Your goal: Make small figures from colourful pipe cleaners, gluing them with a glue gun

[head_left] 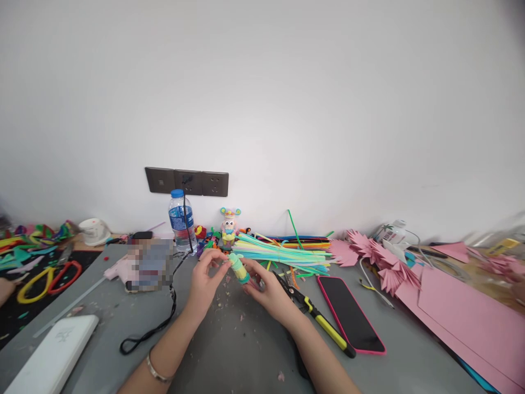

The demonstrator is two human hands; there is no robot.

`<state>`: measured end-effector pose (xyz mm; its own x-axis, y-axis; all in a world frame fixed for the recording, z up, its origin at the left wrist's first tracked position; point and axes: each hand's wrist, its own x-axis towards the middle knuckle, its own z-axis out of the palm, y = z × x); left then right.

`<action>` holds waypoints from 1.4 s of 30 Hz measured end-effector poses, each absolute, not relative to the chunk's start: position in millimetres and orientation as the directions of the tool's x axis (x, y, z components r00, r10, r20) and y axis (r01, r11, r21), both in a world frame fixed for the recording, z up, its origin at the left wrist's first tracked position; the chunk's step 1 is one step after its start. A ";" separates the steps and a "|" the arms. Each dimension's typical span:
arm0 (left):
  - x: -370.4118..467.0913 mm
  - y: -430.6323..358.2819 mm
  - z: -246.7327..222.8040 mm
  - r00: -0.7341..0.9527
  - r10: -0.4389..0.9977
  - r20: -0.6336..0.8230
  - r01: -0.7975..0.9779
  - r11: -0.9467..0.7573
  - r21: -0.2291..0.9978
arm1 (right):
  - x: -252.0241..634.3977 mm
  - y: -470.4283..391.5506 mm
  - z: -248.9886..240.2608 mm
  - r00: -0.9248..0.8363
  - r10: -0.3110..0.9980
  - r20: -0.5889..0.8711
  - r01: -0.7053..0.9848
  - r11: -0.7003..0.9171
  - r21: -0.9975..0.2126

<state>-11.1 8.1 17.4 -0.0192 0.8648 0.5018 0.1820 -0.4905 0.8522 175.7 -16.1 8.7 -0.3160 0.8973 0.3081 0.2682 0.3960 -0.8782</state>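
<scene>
Between my two hands is a small figure of coiled pipe cleaner (pixel 238 268), pale green at both ends and yellow in the middle, tilted over the grey table. The fingertips of my left hand (pixel 210 276) pinch at its green top from the left. My right hand (pixel 266 285) is closed around its lower part, thumb below and fingers above. Behind it stands a figure with round eyes and blue-and-yellow ears (pixel 229 227). A spread bundle of pale green, blue and yellow pipe cleaners (pixel 279 251) lies just beyond my right hand.
Yellow-handled pliers (pixel 324 323) and a pink-cased phone (pixel 350 314) lie at the right, near folded pink paper (pixel 389 268). To the left are a water bottle (pixel 180 219), a black cord (pixel 172 312), a white power bank (pixel 53 355) and scissors (pixel 49 282).
</scene>
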 end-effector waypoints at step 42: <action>-17.5 11.2 17.3 0.066 0.743 0.666 0.371 -0.638 0.675 | 180.9 -12.9 7.1 -0.288 0.875 0.389 0.305 0.469 -0.829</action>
<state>-17.5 11.2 17.3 0.0656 0.7427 0.6664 0.3710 -0.6381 0.6747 180.9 -12.9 7.1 -0.2877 0.8753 0.3888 0.3050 0.4685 -0.8291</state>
